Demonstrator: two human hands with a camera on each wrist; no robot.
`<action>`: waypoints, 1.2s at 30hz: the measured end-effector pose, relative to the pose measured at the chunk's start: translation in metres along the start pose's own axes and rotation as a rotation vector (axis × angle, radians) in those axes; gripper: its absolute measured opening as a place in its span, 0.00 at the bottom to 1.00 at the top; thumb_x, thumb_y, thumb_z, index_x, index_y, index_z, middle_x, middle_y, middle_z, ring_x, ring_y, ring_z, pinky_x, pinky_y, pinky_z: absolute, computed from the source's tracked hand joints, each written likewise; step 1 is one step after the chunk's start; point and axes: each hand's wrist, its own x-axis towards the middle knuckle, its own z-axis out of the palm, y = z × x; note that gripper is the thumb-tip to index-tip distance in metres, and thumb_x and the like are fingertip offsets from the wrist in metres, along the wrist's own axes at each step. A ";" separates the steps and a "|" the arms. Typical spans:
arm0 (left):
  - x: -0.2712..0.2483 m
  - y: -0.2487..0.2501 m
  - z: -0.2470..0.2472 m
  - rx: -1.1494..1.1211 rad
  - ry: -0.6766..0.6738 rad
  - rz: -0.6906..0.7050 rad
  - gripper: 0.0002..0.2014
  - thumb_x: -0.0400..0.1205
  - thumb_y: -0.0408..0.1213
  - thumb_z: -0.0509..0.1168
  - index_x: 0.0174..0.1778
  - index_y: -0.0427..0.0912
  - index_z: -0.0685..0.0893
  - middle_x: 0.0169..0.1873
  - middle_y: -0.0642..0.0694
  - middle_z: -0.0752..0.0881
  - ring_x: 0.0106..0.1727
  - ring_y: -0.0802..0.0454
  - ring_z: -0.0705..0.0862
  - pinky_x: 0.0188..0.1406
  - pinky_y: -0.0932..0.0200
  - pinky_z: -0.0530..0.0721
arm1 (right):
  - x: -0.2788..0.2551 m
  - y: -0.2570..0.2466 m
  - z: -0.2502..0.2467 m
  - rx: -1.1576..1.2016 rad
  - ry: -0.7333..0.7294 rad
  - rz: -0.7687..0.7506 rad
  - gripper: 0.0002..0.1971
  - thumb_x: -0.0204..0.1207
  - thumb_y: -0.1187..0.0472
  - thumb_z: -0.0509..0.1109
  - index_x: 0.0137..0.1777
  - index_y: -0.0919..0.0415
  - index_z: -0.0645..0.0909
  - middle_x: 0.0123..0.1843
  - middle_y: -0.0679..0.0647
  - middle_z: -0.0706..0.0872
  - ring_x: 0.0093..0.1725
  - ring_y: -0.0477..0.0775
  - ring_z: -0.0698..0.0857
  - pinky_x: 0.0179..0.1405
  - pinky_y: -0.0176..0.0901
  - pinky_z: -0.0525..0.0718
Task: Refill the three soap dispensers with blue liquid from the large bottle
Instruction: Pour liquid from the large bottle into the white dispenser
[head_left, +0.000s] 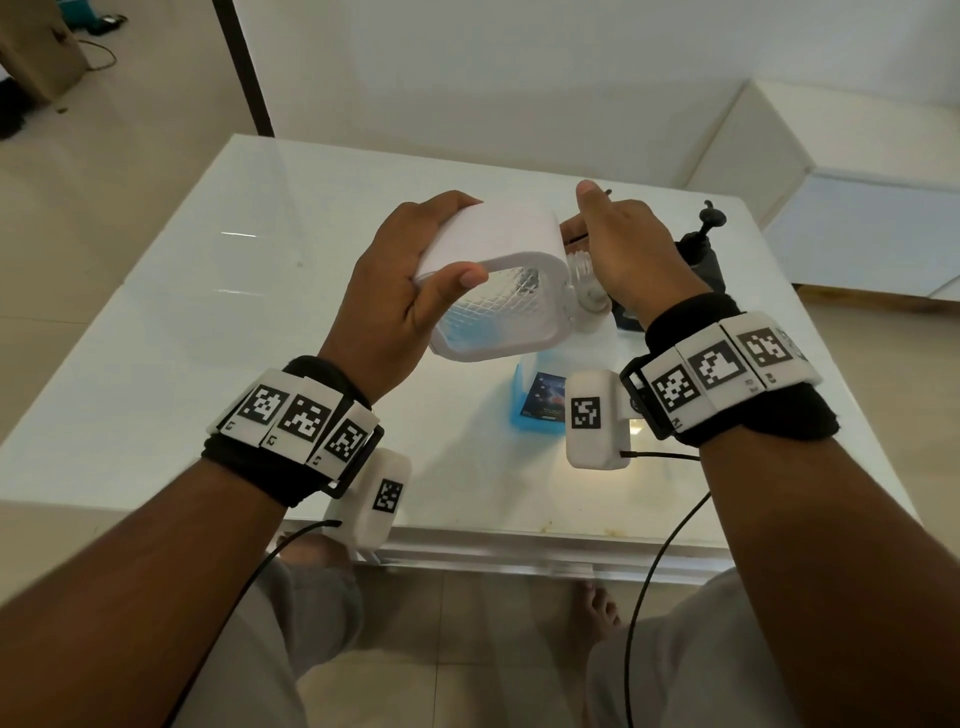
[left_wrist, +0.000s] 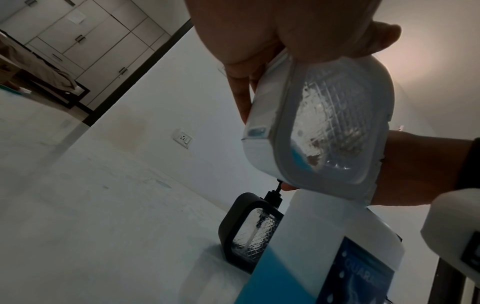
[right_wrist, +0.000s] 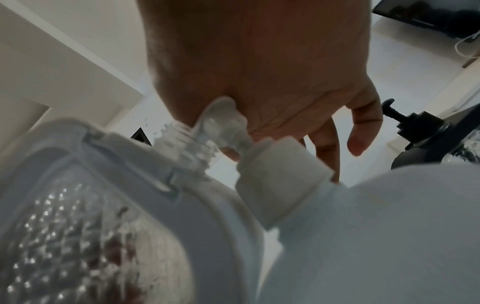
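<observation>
White dispenser (head_left: 498, 249) is being held tilted above the counter (head_left: 208, 312), left hand (head_left: 395, 291) wrapping its body, right hand (head_left: 623, 244) gripping the pump cap (right_wrist: 223, 123). Large bottle (left_wrist: 324, 246) is standing capped beneath. Risk: tilted open neck dribbling residue, or dispenser slipping.

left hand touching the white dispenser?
Touching. Head view: the left hand grips the white dispenser, thumb on its front rim, fingers over the top. The left wrist view shows the fingers wrapped round its side.
</observation>
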 end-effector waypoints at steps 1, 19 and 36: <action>0.000 0.000 0.000 0.002 -0.002 -0.002 0.35 0.82 0.64 0.51 0.71 0.37 0.74 0.59 0.52 0.76 0.59 0.76 0.71 0.60 0.77 0.69 | 0.000 0.001 0.000 -0.006 -0.005 0.011 0.24 0.86 0.44 0.50 0.38 0.50 0.84 0.41 0.43 0.86 0.43 0.46 0.82 0.61 0.50 0.77; 0.000 0.001 0.000 0.004 -0.007 0.000 0.35 0.82 0.65 0.50 0.71 0.37 0.74 0.59 0.52 0.75 0.59 0.76 0.71 0.60 0.78 0.68 | 0.000 0.001 0.001 0.003 0.010 -0.010 0.27 0.87 0.42 0.48 0.42 0.53 0.86 0.40 0.45 0.85 0.42 0.45 0.81 0.50 0.46 0.74; 0.001 0.002 -0.001 0.000 -0.014 0.005 0.35 0.82 0.64 0.51 0.71 0.36 0.74 0.58 0.51 0.76 0.58 0.75 0.71 0.59 0.77 0.68 | -0.002 -0.002 0.000 0.073 -0.007 -0.029 0.26 0.88 0.43 0.49 0.37 0.53 0.83 0.38 0.43 0.84 0.41 0.43 0.81 0.41 0.40 0.73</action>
